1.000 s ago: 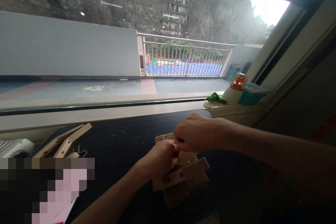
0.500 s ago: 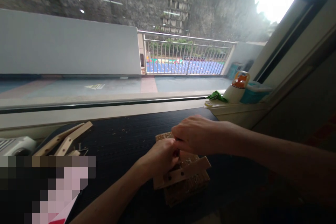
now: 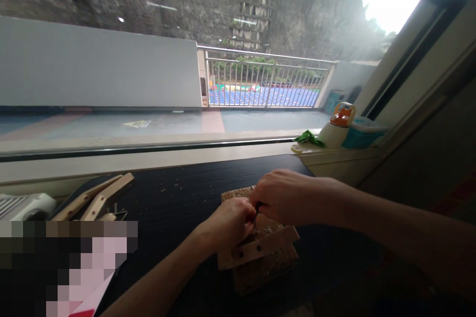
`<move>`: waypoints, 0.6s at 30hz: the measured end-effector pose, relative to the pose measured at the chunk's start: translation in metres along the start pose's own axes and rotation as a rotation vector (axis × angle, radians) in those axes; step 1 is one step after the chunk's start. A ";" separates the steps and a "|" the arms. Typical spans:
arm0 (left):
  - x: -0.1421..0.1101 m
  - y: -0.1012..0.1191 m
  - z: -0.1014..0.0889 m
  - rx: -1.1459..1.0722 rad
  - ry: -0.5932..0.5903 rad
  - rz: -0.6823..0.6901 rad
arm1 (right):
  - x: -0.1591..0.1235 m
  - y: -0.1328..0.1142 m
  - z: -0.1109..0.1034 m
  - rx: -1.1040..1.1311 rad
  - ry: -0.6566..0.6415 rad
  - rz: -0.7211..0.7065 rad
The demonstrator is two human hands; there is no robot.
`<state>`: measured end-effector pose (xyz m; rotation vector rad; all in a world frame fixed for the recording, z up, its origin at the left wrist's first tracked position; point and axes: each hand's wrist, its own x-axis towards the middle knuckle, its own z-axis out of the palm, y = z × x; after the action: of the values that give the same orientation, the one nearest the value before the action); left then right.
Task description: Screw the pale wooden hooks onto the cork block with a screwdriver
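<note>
- A drilled wooden strip (image 3: 268,245) lies slantwise across a brown block (image 3: 248,278) on the black table (image 3: 167,218), directly below the person's hands; it would be best kept from rocking or sliding while the fingers work.
- The left hand (image 3: 231,219) rests low over the block, its fingers bent inward; the fingertips are hidden, so how closed they are and what they hold cannot be told. Steady, even pressure from this side should serve well.
- The right hand (image 3: 284,198) meets it from the other side, fingers curled tight, seemingly pinching a small dark piece (image 3: 258,207). Small, controlled movements in line with that piece would likely avoid slipping.
- Farther left, wooden pieces (image 3: 102,200) lie beside a few thin metal bits (image 3: 118,212); these are best left undisturbed by the left forearm.
- Beyond, a green cloth (image 3: 309,138) and a white-and-orange bottle (image 3: 335,129) occupy the sill, well apart from the work.
</note>
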<state>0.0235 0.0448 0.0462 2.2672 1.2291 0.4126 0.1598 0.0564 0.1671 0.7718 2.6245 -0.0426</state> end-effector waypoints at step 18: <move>-0.105 -0.036 -0.065 0.075 0.429 -0.278 | -0.008 0.000 0.002 0.062 0.067 0.065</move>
<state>-0.0895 -0.0077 0.0766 2.0864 1.7711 0.7842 0.1668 0.0518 0.1680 0.8935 2.6698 -0.0810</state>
